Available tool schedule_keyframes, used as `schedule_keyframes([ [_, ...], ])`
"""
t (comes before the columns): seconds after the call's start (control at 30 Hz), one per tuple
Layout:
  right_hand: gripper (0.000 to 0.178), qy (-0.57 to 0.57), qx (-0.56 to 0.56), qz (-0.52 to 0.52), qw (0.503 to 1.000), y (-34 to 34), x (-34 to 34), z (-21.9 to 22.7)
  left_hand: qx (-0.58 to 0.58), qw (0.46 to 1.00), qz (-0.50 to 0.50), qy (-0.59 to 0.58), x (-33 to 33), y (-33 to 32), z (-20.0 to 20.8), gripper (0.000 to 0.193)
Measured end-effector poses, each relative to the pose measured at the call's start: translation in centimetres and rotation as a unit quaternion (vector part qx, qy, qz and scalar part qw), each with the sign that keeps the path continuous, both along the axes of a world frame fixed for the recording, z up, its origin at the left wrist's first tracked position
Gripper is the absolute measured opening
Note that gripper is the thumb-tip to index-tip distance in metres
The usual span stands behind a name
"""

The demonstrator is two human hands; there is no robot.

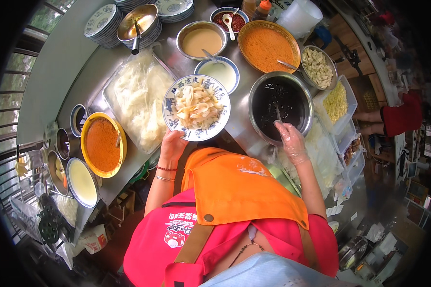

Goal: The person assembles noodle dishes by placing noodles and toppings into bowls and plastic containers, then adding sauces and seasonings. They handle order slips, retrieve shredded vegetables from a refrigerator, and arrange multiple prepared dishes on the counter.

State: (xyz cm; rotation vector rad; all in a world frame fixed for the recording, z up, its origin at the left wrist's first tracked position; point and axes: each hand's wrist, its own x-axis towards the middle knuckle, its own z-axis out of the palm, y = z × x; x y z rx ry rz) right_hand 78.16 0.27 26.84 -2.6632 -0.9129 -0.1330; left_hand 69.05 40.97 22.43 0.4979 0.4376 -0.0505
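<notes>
My left hand [174,145] grips the near edge of a white plate with blue patterns [223,120], holding it level above the counter. Pale, wide flat noodles [199,108] are heaped on the plate. In a clear plastic glove, my right hand [292,142] is closed on a thin metal spoon handle [278,113]. The spoon's far end is hidden in the dark liquid [268,95] filling a steel bowl [252,125]. Just beyond the plate stands a blue-rimmed bowl of whitish liquid [219,74] with a spoon in it.
A yellow basin of orange sauce [268,46], a tan sauce bowl [200,42] and a bowl of pale cubes [317,68] line the far side. Bagged noodles [138,100] and another orange-sauce basin [103,145] lie left. Shredded yellow food [335,103] sits right. Another person [402,115] is beyond.
</notes>
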Motion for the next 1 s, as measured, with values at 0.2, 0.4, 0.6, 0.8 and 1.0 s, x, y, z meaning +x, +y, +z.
schedule_keyframes([
  [0.2, 0.044, -0.053, -0.003, 0.031, 0.998, 7.6, 2.9, 3.9, 0.059, 0.995, 0.075, 0.005, -1.3, 5.8, 0.8, 0.070],
  [0.4, 0.056, 0.138, -0.108, 0.069, 0.982, 20.5, 5.1, -2.0, 0.055, 0.994, 0.086, 0.038, -0.8, 8.6, 1.0, 0.072],
  [0.6, 0.027, 0.278, 0.344, -0.077, 0.894, 23.7, 6.9, -10.6, 0.049, 0.995, 0.081, 0.015, -0.2, 10.0, 0.7, 0.068],
  [0.8, 0.022, 0.301, 0.517, -0.268, 0.755, 23.3, 9.4, -8.6, 0.042, 0.998, 0.026, 0.040, 0.6, 11.2, -1.7, 0.068],
  [1.0, 0.028, 0.262, 0.501, -0.254, 0.785, 21.5, 7.7, -6.6, 0.040, 0.999, 0.004, 0.032, 2.2, 10.8, -2.7, 0.064],
])
